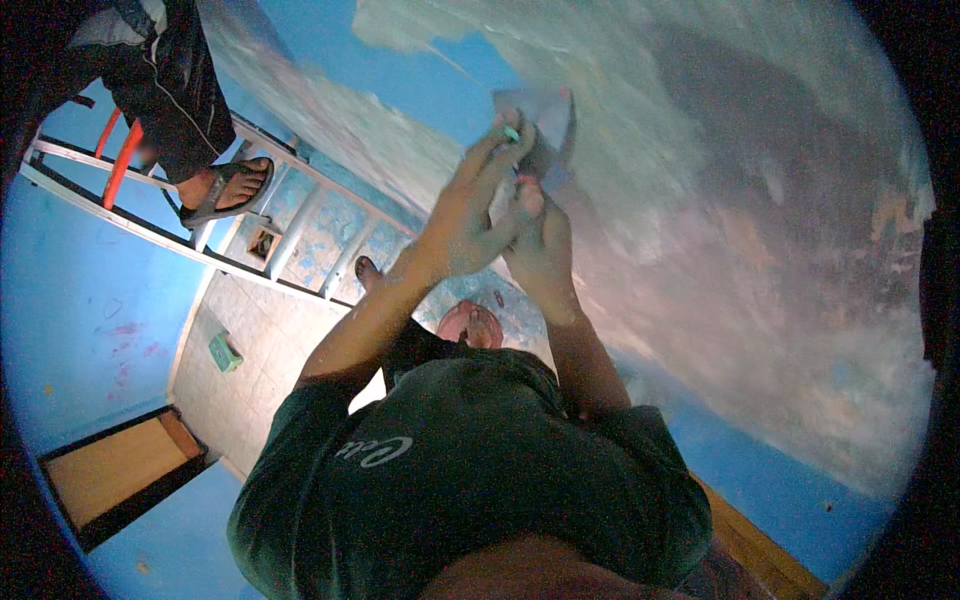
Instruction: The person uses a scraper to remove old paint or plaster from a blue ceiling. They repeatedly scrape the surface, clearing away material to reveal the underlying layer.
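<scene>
A broad scraper, probably a putty knife [553, 120], has its wide blade against a wall [675, 247] patched with grey-white filler over blue paint. My right hand [541, 244] is closed around the lower part of this tool. From the left, my left hand [469, 202] reaches across, its fingers on the tool near the blade and its thumb by my right hand. A small green spot shows at the left fingers. The handle is mostly hidden by the hands, and the blade is blurred. Whitish residue marks my left forearm.
At the upper left, a co-worker's sandalled foot [229, 187] rests on a metal ladder [300, 236]. A green box-like object [224, 352] lies on the tiled floor [259, 345]. A dark-framed wooden panel [120, 472] is at the lower left. My foot [474, 330] is on a round reddish surface below.
</scene>
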